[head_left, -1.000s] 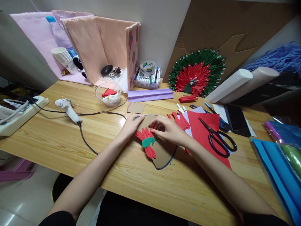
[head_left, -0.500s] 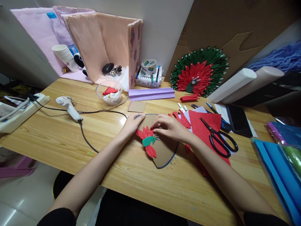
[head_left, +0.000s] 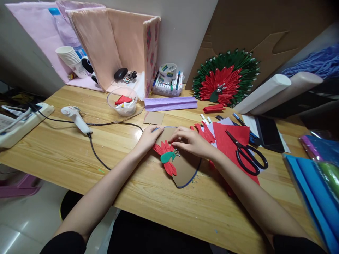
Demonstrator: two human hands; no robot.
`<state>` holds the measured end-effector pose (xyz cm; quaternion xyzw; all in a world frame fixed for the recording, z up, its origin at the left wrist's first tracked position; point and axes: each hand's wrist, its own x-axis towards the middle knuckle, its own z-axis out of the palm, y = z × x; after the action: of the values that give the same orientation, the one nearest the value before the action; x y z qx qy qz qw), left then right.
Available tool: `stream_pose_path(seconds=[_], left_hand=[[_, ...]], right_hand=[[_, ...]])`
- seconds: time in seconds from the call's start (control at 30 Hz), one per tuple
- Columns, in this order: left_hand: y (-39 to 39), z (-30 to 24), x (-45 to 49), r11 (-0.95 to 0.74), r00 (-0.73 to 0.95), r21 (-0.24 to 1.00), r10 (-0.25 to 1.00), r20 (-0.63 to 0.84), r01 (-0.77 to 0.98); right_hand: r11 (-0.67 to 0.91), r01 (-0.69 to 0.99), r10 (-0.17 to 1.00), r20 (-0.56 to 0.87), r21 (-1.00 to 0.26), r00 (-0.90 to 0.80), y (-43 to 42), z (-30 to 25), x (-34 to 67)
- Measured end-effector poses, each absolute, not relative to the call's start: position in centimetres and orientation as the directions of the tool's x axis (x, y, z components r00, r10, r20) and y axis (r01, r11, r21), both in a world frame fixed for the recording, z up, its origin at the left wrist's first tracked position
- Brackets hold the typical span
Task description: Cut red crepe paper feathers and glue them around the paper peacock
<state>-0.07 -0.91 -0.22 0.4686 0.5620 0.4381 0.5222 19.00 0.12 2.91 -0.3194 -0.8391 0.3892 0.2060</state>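
A brown cardboard disc (head_left: pixel 184 171) with a blue rim lies on the wooden table (head_left: pixel 66 151). Red paper petals (head_left: pixel 165 157) and a small green bird shape (head_left: pixel 167 157) sit on its left part. My left hand (head_left: pixel 148 138) rests flat on the disc's left edge, fingers stretched out. My right hand (head_left: pixel 191 141) lies over the disc's top, its fingertips pressed down on the red petals just above the green bird. Nothing is lifted off the table.
A glue gun (head_left: pixel 75 118) with its black cord lies to the left, a clear bowl (head_left: pixel 122 102) behind. Red felt (head_left: pixel 227 143), black scissors (head_left: pixel 247 155) and pens lie to the right. A finished red-and-green disc (head_left: pixel 225 83) leans on cardboard. Blue sheets (head_left: pixel 309 183) at far right.
Both hands stay on the disc; the right fingertips shifted slightly along the red petals. The view moved a little.
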Motion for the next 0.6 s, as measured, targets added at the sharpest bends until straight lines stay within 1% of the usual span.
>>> stream_pose_path(seconds=[0.2, 0.6], left_hand=[[-0.92, -0.22, -0.03, 0.173, -0.022, 0.982, 0.985, -0.171, 0.072], [-0.93, -0.19, -0.1, 0.127, 0.002, 0.987, 0.992, -0.128, 0.093]], right_hand=[[0.504, 0.346, 0.681, 0.118, -0.791, -0.723, 0.08, 2.82, 18.82], [0.487, 0.303, 0.699, 0.157, -0.819, -0.698, -0.32, 2.56, 18.11]])
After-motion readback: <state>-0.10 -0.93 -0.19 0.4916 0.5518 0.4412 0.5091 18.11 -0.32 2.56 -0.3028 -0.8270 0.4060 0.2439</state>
